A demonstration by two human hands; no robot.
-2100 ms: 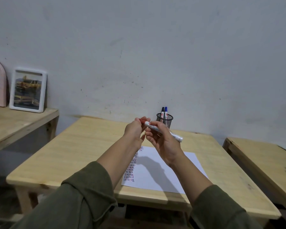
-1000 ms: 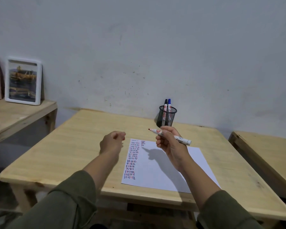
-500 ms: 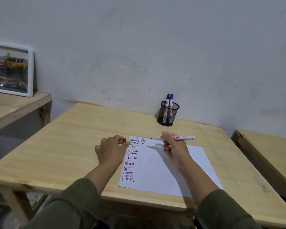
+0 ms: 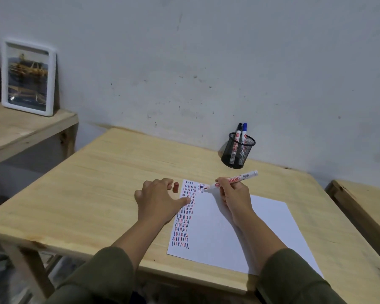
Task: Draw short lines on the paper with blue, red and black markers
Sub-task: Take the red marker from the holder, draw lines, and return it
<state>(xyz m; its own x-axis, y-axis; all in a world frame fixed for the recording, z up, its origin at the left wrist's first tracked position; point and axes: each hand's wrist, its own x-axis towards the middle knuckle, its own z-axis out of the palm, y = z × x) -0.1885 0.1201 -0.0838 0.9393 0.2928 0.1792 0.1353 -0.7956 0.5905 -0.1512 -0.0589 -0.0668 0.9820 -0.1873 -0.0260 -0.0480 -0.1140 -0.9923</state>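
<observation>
A white sheet of paper point(image 4: 246, 229) lies on the wooden table point(image 4: 101, 185), with columns of short blue, red and black lines down its left side. My right hand point(image 4: 234, 195) grips the uncapped red marker point(image 4: 235, 179), whose tip touches the paper at the top of the second column. My left hand point(image 4: 160, 199) rests on the table at the paper's left edge, thumb on the sheet, fingers spread. The red cap point(image 4: 175, 187) stands on the table just beyond its fingers. The black marker point(image 4: 238, 134) and the blue marker point(image 4: 243, 133) stand in the mesh cup point(image 4: 238, 153).
A second wooden table point(image 4: 364, 207) stands close on the right. On the left a lower wooden bench point(image 4: 20, 132) carries a white picture frame point(image 4: 28, 76) leaning on the wall. The grey wall runs right behind the mesh cup.
My hands pulled the cap off the red marker in the air, then came down. The left hand set the cap on the table; the right hand brought the marker tip onto the paper.
</observation>
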